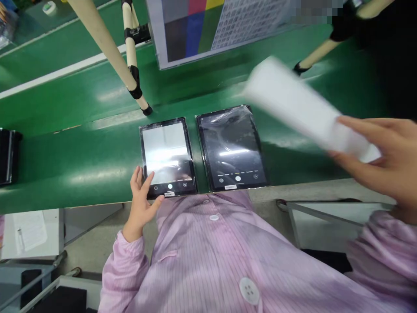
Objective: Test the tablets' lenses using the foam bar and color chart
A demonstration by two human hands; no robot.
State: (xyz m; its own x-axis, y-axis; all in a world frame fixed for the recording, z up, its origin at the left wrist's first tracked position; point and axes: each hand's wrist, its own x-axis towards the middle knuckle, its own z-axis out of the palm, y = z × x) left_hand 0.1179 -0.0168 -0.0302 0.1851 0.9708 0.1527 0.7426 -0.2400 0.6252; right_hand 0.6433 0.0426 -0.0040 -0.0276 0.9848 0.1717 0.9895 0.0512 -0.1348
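Two tablets lie side by side on the green bench, both with a camera screen showing. My left hand (142, 198) rests with spread fingers on the lower left corner of the left tablet (167, 152), whose screen is mostly bright white. The right tablet (230, 148) has a dark screen and a loose, wrinkled clear film over it. Off to the right, my right hand (378, 152) grips one end of a white flat board or folded sheet (296, 106), blurred by motion. It is held in the air above the bench; its exact kind I cannot tell.
A colour test chart (195, 30) stands behind the tablets. Cream pipe legs with black joints (135, 87) come down on the green bench (81, 161). A dark object (9, 154) sits at the left end. Trolleys (325, 224) stand below the bench on both sides.
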